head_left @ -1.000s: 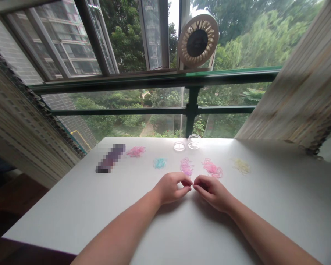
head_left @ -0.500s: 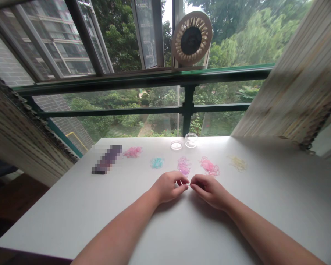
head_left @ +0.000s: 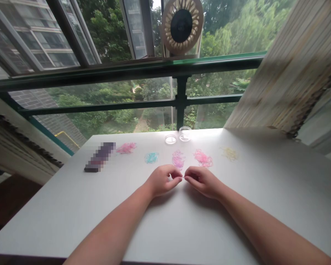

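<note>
My left hand (head_left: 167, 179) and my right hand (head_left: 202, 180) meet almost fingertip to fingertip over the white table (head_left: 160, 228). Both are closed in a pinch, with a tiny pale bit between them, too small to name. Just beyond my left fingers lies a pile of purple loops (head_left: 178, 159). A pile of coral-pink loops (head_left: 203, 158) sits beyond my right hand. Farther left are a teal pile (head_left: 151, 158) and a pink pile (head_left: 127, 148). The yellow pile (head_left: 230, 153) is on the right.
Two clear round dishes, one flat (head_left: 170, 139) and one deeper (head_left: 185, 134), stand near the table's back edge. A blurred dark oblong item (head_left: 100, 157) lies at the left. Behind the table are a green railing (head_left: 121, 106), a round fan (head_left: 182, 26) and curtains on both sides.
The camera view has shifted, so everything appears slightly higher and farther left. My left thumb and fingers look more tightly pinched together; both hands stay close together.
</note>
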`<act>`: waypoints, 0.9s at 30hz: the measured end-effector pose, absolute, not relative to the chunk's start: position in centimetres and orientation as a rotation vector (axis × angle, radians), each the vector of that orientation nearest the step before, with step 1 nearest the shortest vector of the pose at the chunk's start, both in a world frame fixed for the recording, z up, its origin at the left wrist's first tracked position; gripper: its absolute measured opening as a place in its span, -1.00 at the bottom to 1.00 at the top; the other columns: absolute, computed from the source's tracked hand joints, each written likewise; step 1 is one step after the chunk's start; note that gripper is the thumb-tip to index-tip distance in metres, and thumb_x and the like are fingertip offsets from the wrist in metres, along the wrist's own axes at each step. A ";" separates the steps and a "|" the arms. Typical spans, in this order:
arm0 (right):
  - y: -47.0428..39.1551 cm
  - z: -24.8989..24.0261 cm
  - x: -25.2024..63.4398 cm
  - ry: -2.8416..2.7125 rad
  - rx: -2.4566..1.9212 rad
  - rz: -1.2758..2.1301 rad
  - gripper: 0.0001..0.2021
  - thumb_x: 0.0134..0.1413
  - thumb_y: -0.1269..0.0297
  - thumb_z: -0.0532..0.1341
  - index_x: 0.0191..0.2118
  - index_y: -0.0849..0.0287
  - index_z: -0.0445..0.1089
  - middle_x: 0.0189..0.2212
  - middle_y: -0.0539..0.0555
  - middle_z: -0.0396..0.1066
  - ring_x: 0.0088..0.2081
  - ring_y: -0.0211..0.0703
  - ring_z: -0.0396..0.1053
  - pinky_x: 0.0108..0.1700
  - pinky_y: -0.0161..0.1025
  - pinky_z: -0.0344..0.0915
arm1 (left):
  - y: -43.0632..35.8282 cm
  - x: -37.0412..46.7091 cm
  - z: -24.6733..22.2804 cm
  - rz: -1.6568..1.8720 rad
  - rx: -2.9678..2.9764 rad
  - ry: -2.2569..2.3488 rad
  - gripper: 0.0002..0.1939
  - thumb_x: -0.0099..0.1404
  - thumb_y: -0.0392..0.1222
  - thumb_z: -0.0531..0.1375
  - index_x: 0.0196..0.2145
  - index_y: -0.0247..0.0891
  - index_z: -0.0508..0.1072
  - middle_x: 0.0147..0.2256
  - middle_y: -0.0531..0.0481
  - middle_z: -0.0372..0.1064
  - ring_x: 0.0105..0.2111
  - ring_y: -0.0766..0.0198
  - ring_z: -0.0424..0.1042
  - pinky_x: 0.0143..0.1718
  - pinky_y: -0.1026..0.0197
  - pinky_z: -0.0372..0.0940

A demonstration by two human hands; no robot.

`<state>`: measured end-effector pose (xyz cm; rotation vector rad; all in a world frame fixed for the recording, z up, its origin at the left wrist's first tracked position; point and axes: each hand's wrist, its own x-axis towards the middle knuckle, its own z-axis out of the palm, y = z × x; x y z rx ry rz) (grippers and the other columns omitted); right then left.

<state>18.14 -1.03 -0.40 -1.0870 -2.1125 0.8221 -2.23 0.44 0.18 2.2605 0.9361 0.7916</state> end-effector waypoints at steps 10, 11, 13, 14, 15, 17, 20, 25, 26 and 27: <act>-0.9 -0.7 18.1 -2.099 -1.068 0.844 -0.94 0.04 0.37 0.13 -0.37 0.20 0.33 -0.59 -0.06 0.23 -0.55 -0.34 0.12 -0.49 -0.37 0.08 | 0.6 -2.3 0.4 0.810 2.279 0.932 -0.90 0.19 -0.24 0.15 -0.37 -0.27 0.47 -0.43 0.01 0.41 -0.42 0.35 0.36 -0.36 0.29 0.21; -0.9 -0.7 18.2 -2.093 -1.062 0.849 -0.95 0.04 0.36 0.14 -0.36 0.20 0.33 -0.60 -0.07 0.21 -0.56 -0.35 0.11 -0.50 -0.37 0.08 | 0.7 -2.3 0.4 0.817 2.280 0.935 -0.90 0.19 -0.24 0.16 -0.37 -0.27 0.47 -0.43 0.01 0.41 -0.42 0.35 0.36 -0.36 0.29 0.21; -1.0 -0.7 18.2 -2.082 -1.052 0.857 -0.94 0.04 0.35 0.14 -0.34 0.20 0.32 -0.61 -0.09 0.19 -0.57 -0.35 0.11 -0.51 -0.38 0.07 | 0.7 -2.3 0.4 0.825 2.278 0.937 -0.90 0.19 -0.24 0.16 -0.36 -0.27 0.47 -0.43 0.01 0.41 -0.42 0.35 0.36 -0.36 0.28 0.21; -1.0 -0.7 18.2 -2.079 -1.050 0.857 -0.94 0.04 0.36 0.15 -0.33 0.20 0.32 -0.62 -0.09 0.18 -0.57 -0.36 0.10 -0.51 -0.38 0.07 | 0.7 -2.3 0.4 0.828 2.278 0.936 -0.90 0.19 -0.24 0.16 -0.36 -0.27 0.47 -0.44 0.01 0.41 -0.43 0.35 0.36 -0.35 0.28 0.21; -1.0 -0.6 18.2 -2.077 -1.050 0.852 -0.94 0.04 0.36 0.15 -0.34 0.20 0.32 -0.62 -0.09 0.18 -0.57 -0.36 0.10 -0.51 -0.38 0.07 | 0.7 -2.3 0.4 0.830 2.278 0.934 -0.90 0.19 -0.24 0.16 -0.36 -0.27 0.47 -0.44 0.01 0.41 -0.43 0.35 0.35 -0.35 0.28 0.21; -1.1 -0.5 18.2 -2.077 -1.049 0.840 -0.95 0.04 0.36 0.14 -0.35 0.20 0.32 -0.62 -0.09 0.18 -0.57 -0.36 0.10 -0.51 -0.38 0.07 | 0.7 -2.3 0.4 0.827 2.276 0.930 -0.90 0.19 -0.24 0.16 -0.37 -0.27 0.48 -0.44 0.01 0.41 -0.43 0.35 0.35 -0.35 0.28 0.21; -1.1 -0.4 18.1 -2.079 -1.044 0.832 -0.95 0.04 0.36 0.14 -0.36 0.20 0.32 -0.62 -0.08 0.19 -0.57 -0.36 0.10 -0.51 -0.38 0.07 | 0.7 -2.3 0.4 0.815 2.280 0.931 -0.89 0.20 -0.23 0.15 -0.37 -0.27 0.48 -0.44 0.01 0.41 -0.43 0.35 0.35 -0.36 0.28 0.21; -1.0 -0.6 18.1 -2.055 -1.026 0.837 -0.96 0.03 0.38 0.15 -0.35 0.20 0.31 -0.63 -0.10 0.16 -0.58 -0.36 0.09 -0.52 -0.38 0.07 | 0.8 -2.4 0.2 0.805 2.282 0.946 -0.87 0.21 -0.21 0.15 -0.37 -0.27 0.49 -0.45 0.00 0.41 -0.44 0.35 0.35 -0.37 0.28 0.20; -1.0 -0.6 18.1 -2.047 -1.022 0.837 -0.96 0.02 0.38 0.15 -0.34 0.20 0.31 -0.63 -0.10 0.16 -0.58 -0.36 0.09 -0.52 -0.38 0.07 | 0.8 -2.4 0.2 0.805 2.281 0.946 -0.87 0.21 -0.21 0.15 -0.37 -0.27 0.49 -0.45 0.00 0.41 -0.44 0.35 0.35 -0.37 0.28 0.20; -1.0 -0.7 18.1 -2.042 -1.020 0.837 -0.95 0.02 0.39 0.15 -0.33 0.20 0.31 -0.63 -0.10 0.15 -0.58 -0.36 0.09 -0.52 -0.38 0.07 | 0.8 -2.4 0.1 0.806 2.281 0.945 -0.87 0.21 -0.21 0.15 -0.37 -0.27 0.49 -0.45 0.00 0.41 -0.44 0.35 0.35 -0.37 0.28 0.20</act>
